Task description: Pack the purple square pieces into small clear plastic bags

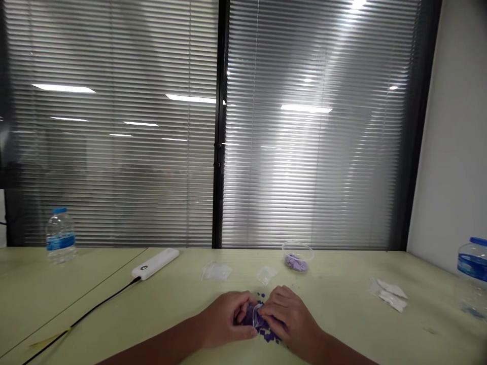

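Both my hands rest together on the pale green table [342, 324], fingers curled. My left hand [224, 320] and my right hand [291, 317] pinch a small clear bag of purple pieces [254, 315] between them. A few loose purple pieces [271, 336] lie on the table under and beside my right hand. Behind the hands stands a small clear cup [297, 255] with purple pieces in its bottom.
Two small empty clear bags [216, 271] [266, 274] lie behind the hands. A white power bank [155, 263] with a black cable lies at left, a water bottle [60, 235] far left, another bottle [473, 268] at the right edge, white packets [388, 294] right.
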{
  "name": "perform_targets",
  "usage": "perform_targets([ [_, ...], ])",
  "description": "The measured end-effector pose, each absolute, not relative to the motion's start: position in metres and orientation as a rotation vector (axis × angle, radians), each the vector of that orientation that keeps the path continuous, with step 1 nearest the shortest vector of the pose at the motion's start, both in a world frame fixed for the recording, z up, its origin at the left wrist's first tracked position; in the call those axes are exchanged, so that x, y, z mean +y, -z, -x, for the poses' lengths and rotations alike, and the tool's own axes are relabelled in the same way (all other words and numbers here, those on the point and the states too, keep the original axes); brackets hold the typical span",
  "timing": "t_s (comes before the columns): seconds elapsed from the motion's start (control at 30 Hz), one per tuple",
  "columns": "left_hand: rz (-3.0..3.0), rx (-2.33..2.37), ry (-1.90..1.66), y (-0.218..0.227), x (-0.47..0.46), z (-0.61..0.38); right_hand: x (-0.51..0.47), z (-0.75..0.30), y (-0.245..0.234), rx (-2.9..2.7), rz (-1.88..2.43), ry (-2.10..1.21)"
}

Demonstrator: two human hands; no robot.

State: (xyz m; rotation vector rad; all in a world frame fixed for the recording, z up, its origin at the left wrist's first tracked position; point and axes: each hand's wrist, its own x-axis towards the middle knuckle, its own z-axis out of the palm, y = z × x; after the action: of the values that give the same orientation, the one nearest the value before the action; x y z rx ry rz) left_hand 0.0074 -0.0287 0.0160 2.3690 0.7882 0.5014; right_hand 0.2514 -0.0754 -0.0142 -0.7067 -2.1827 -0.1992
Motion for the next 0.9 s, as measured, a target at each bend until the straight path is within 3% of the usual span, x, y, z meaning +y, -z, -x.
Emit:
perform_targets([
  [0.9,-2.458,0.796,-0.564,-0.0184,-0.0307,-0.0066,-0.0729,-0.2543,0.0162,-2.132,0.767,0.079],
])
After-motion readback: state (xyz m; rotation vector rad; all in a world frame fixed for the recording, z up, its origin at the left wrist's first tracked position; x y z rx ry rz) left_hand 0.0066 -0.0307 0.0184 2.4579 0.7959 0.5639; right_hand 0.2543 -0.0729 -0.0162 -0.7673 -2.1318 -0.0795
